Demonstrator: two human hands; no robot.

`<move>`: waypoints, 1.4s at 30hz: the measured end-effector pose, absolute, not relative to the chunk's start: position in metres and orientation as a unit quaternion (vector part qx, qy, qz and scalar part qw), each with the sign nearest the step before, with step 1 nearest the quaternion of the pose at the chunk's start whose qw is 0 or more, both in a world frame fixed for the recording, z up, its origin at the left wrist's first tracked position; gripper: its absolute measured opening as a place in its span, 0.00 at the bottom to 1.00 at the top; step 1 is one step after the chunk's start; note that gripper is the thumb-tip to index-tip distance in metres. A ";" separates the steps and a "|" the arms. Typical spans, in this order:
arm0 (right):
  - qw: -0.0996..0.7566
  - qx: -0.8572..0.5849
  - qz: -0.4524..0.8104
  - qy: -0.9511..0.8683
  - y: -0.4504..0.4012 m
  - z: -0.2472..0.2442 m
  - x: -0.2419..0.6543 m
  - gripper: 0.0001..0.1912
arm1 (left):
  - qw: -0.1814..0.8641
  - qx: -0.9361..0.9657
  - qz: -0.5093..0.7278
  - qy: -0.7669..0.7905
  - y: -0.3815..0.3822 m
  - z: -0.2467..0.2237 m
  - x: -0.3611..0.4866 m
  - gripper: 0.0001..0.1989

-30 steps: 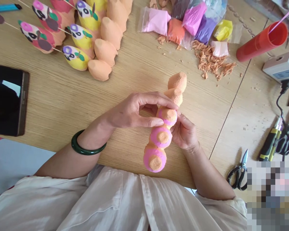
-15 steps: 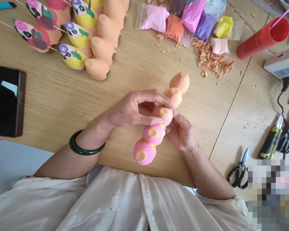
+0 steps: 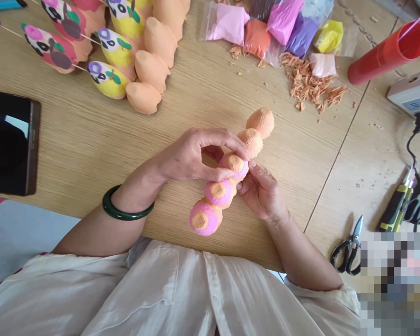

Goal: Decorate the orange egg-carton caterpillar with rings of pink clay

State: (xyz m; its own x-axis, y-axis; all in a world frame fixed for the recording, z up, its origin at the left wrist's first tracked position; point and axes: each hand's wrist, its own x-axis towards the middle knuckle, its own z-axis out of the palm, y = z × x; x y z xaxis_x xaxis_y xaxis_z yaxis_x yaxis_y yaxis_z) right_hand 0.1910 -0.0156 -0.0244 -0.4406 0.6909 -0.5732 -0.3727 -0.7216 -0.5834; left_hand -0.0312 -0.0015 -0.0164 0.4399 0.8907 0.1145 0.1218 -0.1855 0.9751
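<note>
Both hands hold a row of joined, peach-coloured egg-tray cups (image 3: pixel 251 142) above the table, slanting from lower left to upper right. Pink clay rings cover three cups at the lower end around their bare peach tips; the upper two cups are plain. My left hand (image 3: pixel 206 156), with a dark green bangle on its wrist, grips the middle cup between thumb and fingers from the left. From the right side, my right hand (image 3: pixel 261 189) pinches the edge of that cup; its fingertips are partly hidden behind the row.
Decorated egg-tray rows (image 3: pixel 115 51) with stick pieces lie at upper left, above a phone (image 3: pixel 9 140). Bags of coloured clay (image 3: pixel 227 23) and peach scraps (image 3: pixel 310 84) lie at the back. A red tube (image 3: pixel 385 53), power strip (image 3: pixel 411 91) and scissors (image 3: pixel 348 247) are at right.
The lower end of the cup row has shifted slightly left and up, with both hands still on it. The whole view has moved a little.
</note>
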 end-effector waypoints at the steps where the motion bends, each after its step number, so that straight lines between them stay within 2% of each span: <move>1: 0.320 -0.425 0.825 -0.190 -0.015 -0.024 0.191 0.13 | 0.521 0.674 0.367 0.373 -0.002 -0.015 -0.032 0.14; 6: 0.324 -0.427 0.818 -0.207 -0.016 -0.020 0.189 0.12 | 0.518 0.679 0.351 0.383 -0.002 -0.006 -0.032 0.15; 15: 0.348 -0.441 0.792 -0.238 -0.022 -0.018 0.188 0.15 | 0.521 0.662 0.356 0.404 -0.003 0.002 -0.026 0.09; 21: 0.366 -0.442 0.776 -0.262 -0.025 -0.020 0.187 0.15 | 0.553 0.632 0.337 0.425 -0.004 0.009 -0.022 0.13; 27: 0.378 -0.441 0.775 -0.250 -0.026 -0.017 0.186 0.14 | 0.572 0.594 0.365 0.433 -0.008 0.007 -0.020 0.13; 36: 0.399 -0.466 0.737 -0.285 -0.024 -0.015 0.188 0.17 | 0.590 0.607 0.380 0.374 -0.003 0.008 -0.025 0.20; 40: 0.423 -0.448 0.735 -0.283 -0.018 -0.013 0.193 0.22 | 0.575 0.636 0.408 0.314 -0.007 0.005 -0.030 0.27; 42: 0.429 -0.431 0.735 -0.301 -0.015 -0.013 0.197 0.24 | 0.607 0.596 0.419 0.317 -0.009 0.002 -0.031 0.28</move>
